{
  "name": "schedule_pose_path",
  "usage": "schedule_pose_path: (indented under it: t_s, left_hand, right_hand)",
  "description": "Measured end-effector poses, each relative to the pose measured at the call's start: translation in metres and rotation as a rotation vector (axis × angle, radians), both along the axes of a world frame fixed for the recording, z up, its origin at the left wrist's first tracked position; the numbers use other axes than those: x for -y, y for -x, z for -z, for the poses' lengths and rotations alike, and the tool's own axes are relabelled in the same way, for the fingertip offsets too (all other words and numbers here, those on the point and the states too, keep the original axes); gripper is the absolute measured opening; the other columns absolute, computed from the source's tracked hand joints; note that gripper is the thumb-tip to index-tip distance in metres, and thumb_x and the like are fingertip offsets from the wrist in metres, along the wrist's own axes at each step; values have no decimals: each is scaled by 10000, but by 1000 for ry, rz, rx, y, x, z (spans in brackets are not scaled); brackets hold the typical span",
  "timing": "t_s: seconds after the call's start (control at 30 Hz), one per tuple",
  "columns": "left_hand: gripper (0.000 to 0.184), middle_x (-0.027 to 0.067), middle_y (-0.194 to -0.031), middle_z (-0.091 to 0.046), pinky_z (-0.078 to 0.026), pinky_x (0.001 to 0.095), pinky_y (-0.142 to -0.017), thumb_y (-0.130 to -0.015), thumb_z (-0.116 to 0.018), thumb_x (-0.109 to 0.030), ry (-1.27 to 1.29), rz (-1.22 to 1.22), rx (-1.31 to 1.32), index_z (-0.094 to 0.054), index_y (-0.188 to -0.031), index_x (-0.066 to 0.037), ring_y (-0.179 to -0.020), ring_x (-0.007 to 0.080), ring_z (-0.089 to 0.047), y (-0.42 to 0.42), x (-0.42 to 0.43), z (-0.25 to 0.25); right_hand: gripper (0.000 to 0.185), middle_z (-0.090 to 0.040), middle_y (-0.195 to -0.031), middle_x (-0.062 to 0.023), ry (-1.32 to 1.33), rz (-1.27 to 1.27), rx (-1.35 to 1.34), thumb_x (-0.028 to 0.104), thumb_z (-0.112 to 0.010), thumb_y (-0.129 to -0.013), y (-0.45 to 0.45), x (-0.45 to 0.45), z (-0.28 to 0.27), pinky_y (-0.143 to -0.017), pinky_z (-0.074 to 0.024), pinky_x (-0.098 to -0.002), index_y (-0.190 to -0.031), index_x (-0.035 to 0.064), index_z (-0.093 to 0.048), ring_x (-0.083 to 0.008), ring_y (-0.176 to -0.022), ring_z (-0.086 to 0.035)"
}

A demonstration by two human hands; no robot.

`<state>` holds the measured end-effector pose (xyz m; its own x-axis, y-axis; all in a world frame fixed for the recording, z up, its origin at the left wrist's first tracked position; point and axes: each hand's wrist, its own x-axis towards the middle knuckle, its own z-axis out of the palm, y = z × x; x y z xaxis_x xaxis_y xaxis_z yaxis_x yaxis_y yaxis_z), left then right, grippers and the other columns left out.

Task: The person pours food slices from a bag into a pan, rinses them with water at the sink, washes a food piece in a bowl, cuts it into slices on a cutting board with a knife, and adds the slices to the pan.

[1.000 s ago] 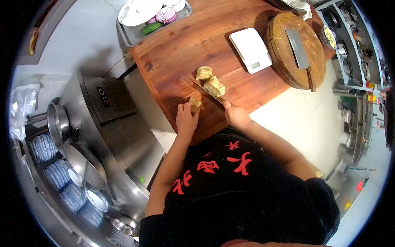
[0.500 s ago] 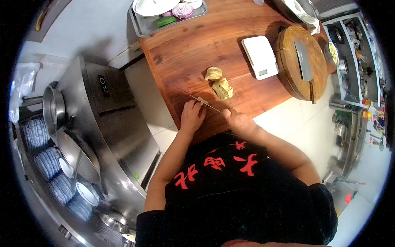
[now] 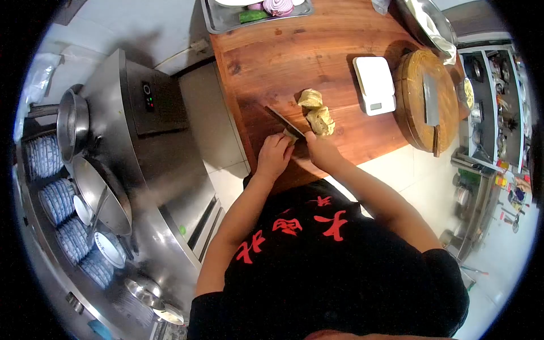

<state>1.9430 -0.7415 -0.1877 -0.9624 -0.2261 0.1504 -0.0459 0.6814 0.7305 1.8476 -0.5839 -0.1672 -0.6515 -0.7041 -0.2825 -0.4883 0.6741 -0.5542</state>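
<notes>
My right hand (image 3: 321, 152) is closed round the handle of a knife (image 3: 281, 119), whose dark blade points away to the left over the wooden table. Beside the blade, the bent fingers of my left hand (image 3: 275, 154) press on a small pale yellow-green piece of food (image 3: 291, 135). The blade is right against this piece; whether it has gone in I cannot tell. Just beyond my right hand lie two yellow-green, layered lumps, one nearer (image 3: 321, 120) and one farther (image 3: 310, 98), touching each other.
On the wooden table (image 3: 255, 62) are a white kitchen scale (image 3: 374, 85) and a round chopping board (image 3: 411, 102) carrying a cleaver (image 3: 430, 99). A metal tray (image 3: 218, 22) with cut onion and a green vegetable sits at the far edge. A steel cabinet (image 3: 164, 164) stands left.
The view has shifted, so the table things appear farther right. The knife has turned from nearly edge-on to show more of its blade. My left hand remains at the small piece.
</notes>
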Motion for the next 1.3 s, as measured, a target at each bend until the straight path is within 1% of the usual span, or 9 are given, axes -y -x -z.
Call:
schedule_pose_path:
  t_s: [0.13,0.27,0.43,0.73,0.93,1.0,1.13,1.23,1.3]
  left_hand:
    - [267,141,-988,-532,-452,400,-804,-732,-661,-83,24,-9,-49,-564,-977,-40,-930,337,-514,2,-2,5]
    - [250,149,-963,-525,-453,404,-784,-724,-665,-80,49,-29,-53,-572,-952,-38,-908,338,-511,0,-2,-2]
    - [241,151,-953,-521,-453,405,-763,-716,-666,-84,32,-27,-85,-580,-937,-40,-883,338,-506,3,-1,-2]
    - [248,138,-1005,-535,-449,400,-813,-735,-644,-101,-15,-14,-7,-594,-972,-50,-953,328,-506,0,2,2]
    - [239,126,-1029,-539,-442,408,-842,-763,-619,-93,17,-9,6,-588,-996,-49,-986,330,-501,-6,0,-4]
    - [240,127,-1031,-539,-441,408,-846,-769,-614,-91,19,-1,21,-585,-1004,-48,-988,332,-499,-4,1,-3]
    - [240,132,-1029,-540,-441,407,-843,-778,-607,-91,-28,-37,39,-579,-1013,-47,-983,337,-501,-4,-3,-4]
    - [233,131,-1031,-541,-441,406,-841,-781,-606,-88,-8,-44,-15,-580,-1008,-44,-984,335,-505,-6,-4,2]
    - [233,130,-1036,-541,-441,405,-841,-779,-609,-86,-27,-39,25,-580,-1006,-44,-986,334,-507,-7,-3,8]
  right_hand:
    - [416,-572,-908,-227,-58,249,224,351,-471,-841,0,-22,21,-694,-460,-413,-1065,3,-513,-339,-819,-581]
    - [296,-562,-721,-201,-64,-234,-171,13,-468,-771,-11,-23,-65,-490,-463,-442,-1056,10,-386,-363,-603,-582]
    - [220,-574,-765,-222,-332,-282,-136,-8,-448,-777,-15,-20,-94,-526,-475,-449,-988,18,-389,-375,-665,-600]
    - [163,-577,-759,-230,-140,-131,-59,13,-472,-791,-9,11,-43,-571,-460,-510,-923,30,-377,-436,-693,-582]
    - [334,-581,-893,-221,-465,-226,27,281,-587,-823,-10,29,-66,-698,-493,-428,-959,11,-445,-349,-861,-593]
    - [354,-581,-902,-233,-160,152,335,286,-599,-817,-9,21,-40,-697,-492,-432,-972,12,-438,-359,-858,-593]
    - [226,-594,-761,-204,-262,-230,-98,-38,-516,-739,-3,29,-63,-582,-488,-458,-919,9,-388,-376,-709,-617]
    - [432,-576,-951,-267,-254,-159,75,297,-661,-772,4,32,-43,-752,-477,-463,-1009,16,-434,-404,-897,-579]
    - [262,-580,-831,-244,-43,-240,-228,103,-557,-766,0,39,-29,-644,-479,-460,-970,17,-415,-401,-782,-595]
